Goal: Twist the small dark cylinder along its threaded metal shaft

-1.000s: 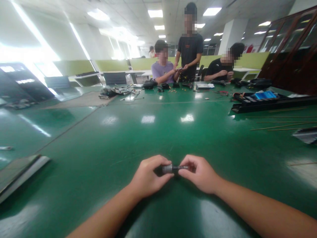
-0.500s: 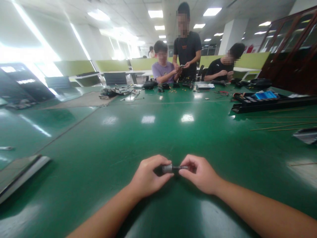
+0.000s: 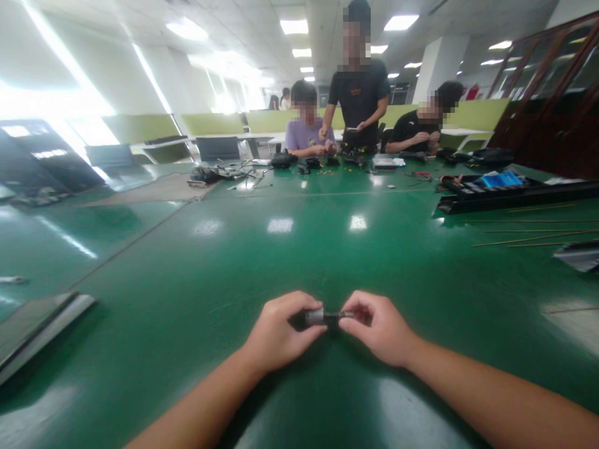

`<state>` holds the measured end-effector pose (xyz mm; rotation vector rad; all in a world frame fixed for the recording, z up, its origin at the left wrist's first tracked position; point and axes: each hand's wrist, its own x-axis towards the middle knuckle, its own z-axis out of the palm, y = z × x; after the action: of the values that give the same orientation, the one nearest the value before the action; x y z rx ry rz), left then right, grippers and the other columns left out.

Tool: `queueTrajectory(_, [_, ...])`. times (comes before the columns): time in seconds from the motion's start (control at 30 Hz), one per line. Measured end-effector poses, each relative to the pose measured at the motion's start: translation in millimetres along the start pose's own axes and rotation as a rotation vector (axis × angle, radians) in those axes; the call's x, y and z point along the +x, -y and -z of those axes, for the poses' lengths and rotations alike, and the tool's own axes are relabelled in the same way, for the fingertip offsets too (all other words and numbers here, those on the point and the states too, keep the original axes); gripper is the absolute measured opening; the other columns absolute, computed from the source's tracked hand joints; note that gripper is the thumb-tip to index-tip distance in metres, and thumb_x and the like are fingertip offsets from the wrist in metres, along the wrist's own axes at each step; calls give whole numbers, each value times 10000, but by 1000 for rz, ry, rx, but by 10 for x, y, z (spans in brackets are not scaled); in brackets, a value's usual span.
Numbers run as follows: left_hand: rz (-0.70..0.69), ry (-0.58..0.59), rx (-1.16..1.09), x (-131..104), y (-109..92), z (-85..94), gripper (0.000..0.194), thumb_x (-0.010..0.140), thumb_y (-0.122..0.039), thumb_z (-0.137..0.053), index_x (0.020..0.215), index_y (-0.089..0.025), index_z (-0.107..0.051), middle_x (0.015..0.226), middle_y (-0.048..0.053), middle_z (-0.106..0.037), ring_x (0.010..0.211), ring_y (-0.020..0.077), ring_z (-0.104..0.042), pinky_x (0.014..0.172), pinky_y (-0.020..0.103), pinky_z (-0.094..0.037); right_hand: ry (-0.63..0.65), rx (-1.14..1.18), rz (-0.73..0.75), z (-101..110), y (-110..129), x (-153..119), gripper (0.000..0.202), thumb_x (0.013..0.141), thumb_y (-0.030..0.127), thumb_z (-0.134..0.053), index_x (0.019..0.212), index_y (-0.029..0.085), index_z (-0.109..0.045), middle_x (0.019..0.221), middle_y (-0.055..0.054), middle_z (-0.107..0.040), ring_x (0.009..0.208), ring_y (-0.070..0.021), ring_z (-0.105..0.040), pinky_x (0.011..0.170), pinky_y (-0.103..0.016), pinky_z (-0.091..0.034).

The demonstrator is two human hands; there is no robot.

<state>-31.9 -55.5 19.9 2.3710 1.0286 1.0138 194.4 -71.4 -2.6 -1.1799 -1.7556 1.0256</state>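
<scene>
Cylinder (image 3: 315,317) and shaft (image 3: 333,316), end to end, with the long axis running crosswise between the two hands. The left hand (image 3: 281,327) grips the cylinder, thumb on the near side and fingers on the far side; the right hand (image 3: 381,327) pinches the free end of the shaft, its fingers nearly closed. The cylinder lies just to the right of the left palm; the shaft extends from it toward the right fingertips. Both hands are low over the green tabletop (image 3: 281,262), though whether the cylinder touches it appears uncertain at this blur
</scene>
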Motion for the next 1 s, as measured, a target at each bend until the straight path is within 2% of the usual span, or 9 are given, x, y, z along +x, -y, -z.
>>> queueTrajectory(1.0, [-15,-14,42,-1,48,25,227,753,-235,-772,961,-200,-690,921,31,-727,826,157,-685,773,268,-542,-48,-12,-26,19,24,7,74,797,236,-657,778,166,-640,676,1,-601,605,-131,-514,570,-237,-396])
